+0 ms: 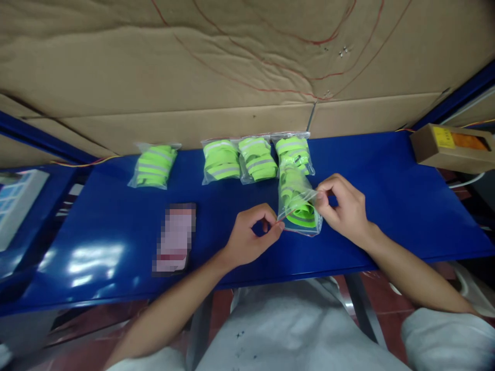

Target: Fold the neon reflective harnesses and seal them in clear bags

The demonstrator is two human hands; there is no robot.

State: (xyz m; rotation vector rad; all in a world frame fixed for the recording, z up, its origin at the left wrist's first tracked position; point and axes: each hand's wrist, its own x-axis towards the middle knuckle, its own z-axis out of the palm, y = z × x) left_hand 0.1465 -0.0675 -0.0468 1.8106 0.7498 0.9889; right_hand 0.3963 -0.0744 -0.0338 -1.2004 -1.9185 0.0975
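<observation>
A clear zip bag point(296, 206) lies near the front of the blue table, with a rolled neon-yellow reflective strap point(303, 215) inside it. My left hand point(257, 232) pinches the left end of the bag's mouth between thumb and fingers. At the mouth's other end, my right hand point(342, 208) pinches the plastic in the same way. The mouth edge slants up from left to right between my hands. Behind this bag, and touching it, is another filled bag point(294, 152). Two similar bags, a middle one point(258, 159) and a left one point(221, 161), stand beside that.
A further filled bag point(153, 166) sits apart at the back left of the blue table point(402, 206). A phone point(176, 239) with a blurred screen lies at left front. At the right end is a cardboard box point(452, 148). Cardboard sheeting point(193, 77) with red wires rises behind.
</observation>
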